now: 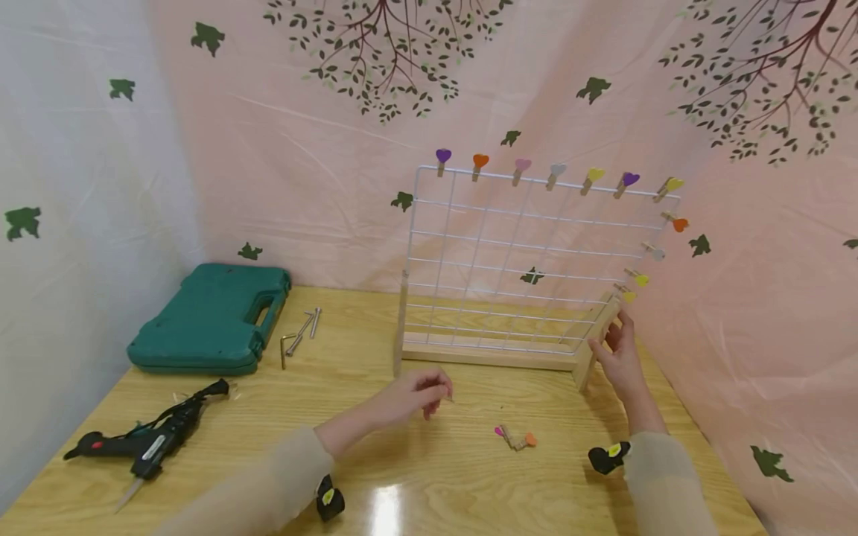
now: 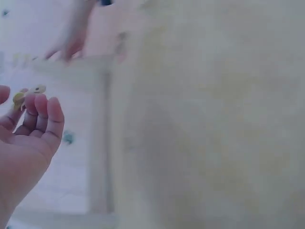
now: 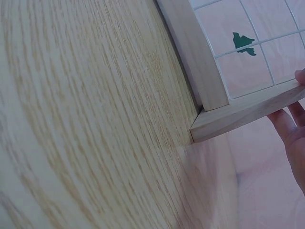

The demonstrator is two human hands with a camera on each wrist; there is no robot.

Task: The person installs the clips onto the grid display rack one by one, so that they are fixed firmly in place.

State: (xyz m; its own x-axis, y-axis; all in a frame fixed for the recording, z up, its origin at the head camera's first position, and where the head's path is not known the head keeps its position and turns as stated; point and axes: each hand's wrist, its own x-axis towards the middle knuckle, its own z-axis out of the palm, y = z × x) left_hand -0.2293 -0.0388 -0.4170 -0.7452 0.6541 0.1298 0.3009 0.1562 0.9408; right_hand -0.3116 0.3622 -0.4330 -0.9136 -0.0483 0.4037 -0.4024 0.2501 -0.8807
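Observation:
My left hand (image 1: 417, 393) hovers above the table in front of the stand, pinching a small heart clothespin; the left wrist view shows the clothespin (image 2: 37, 89) with its yellow heart at the fingertips. On the right, my right hand (image 1: 620, 361) grips the wooden side post (image 1: 590, 356) of the stand, thumb on one side and fingers on the other. A white wire grid (image 1: 496, 176) rises from the wooden base bar (image 1: 489, 359). Several heart clothespins, among them an orange one (image 1: 480, 161), line its top edge and the upper right side.
Two loose clothespins, one with an orange heart (image 1: 530, 439), lie on the table (image 1: 442, 476) in front of the stand. To the left are a green tool case (image 1: 214, 313), several metal hex keys and bolts (image 1: 299, 335), and a black glue gun (image 1: 157, 443). Printed cloth hangs behind.

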